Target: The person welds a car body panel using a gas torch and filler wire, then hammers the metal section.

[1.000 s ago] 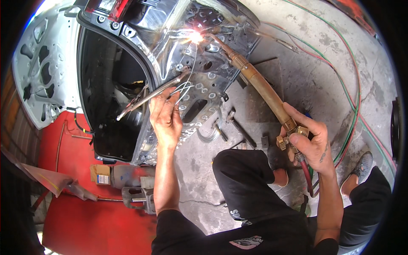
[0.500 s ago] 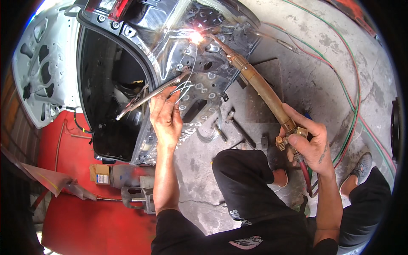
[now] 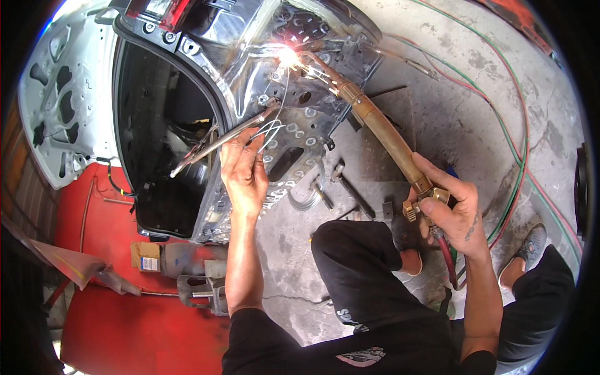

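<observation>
The grey floor [image 3: 553, 100] is blotched with dark stains [image 3: 480, 59] toward its far edge and crossed by a crack [image 3: 294, 300] near its left edge. That edge is bordered by a red panel [image 3: 144, 340]; farther left, a ribbed wall [image 3: 36, 194] is sunk in shadow.

Sparks [image 3: 317, 70] now spray along torch [image 3: 385, 135]; right hand [image 3: 455, 211] seemingly shifted slightly left.

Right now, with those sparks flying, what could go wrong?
Bright whitish sparks scatter around the tip of the long brass-coloured torch; they might sting the bare right hand holding it. The thin silver wire runs from the bare left hand to the bright pinkish-white glare, so heat could reach its fingers.
</observation>
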The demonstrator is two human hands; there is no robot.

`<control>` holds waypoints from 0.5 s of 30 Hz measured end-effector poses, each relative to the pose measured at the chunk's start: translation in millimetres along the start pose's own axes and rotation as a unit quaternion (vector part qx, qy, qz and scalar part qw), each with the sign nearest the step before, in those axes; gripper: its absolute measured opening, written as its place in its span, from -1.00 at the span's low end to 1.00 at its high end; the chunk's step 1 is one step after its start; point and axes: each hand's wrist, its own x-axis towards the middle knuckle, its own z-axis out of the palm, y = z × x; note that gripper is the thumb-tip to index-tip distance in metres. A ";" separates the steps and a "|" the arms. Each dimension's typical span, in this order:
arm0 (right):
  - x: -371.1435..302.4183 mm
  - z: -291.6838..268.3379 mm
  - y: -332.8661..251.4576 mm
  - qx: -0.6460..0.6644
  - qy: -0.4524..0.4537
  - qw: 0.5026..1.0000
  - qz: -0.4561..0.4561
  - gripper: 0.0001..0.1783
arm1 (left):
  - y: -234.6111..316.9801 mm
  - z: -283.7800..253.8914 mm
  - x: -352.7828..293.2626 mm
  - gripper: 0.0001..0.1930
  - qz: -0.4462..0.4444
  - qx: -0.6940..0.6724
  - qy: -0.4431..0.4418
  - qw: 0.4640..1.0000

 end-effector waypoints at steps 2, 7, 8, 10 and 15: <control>-0.3 0.8 -1.2 -0.002 0.002 1.000 0.003 -0.35 | -0.3 0.2 -0.3 -0.71 -0.001 0.001 0.001 1.000; -0.9 0.2 -1.4 -0.008 0.006 1.000 0.001 -0.35 | 2.0 -0.1 0.9 -0.71 -0.003 -0.004 -0.003 1.000; -0.9 0.1 -0.9 -0.009 0.005 1.000 0.000 -0.35 | 1.8 0.0 0.7 -0.71 -0.003 -0.004 -0.003 1.000; -0.9 -0.1 0.3 -0.011 0.005 1.000 -0.001 -0.35 | 1.0 0.5 0.6 -0.72 -0.001 -0.006 -0.002 1.000; -1.3 0.7 0.3 -0.018 0.004 1.000 -0.011 -0.34 | 0.1 1.4 0.6 -0.72 -0.005 -0.011 -0.001 1.000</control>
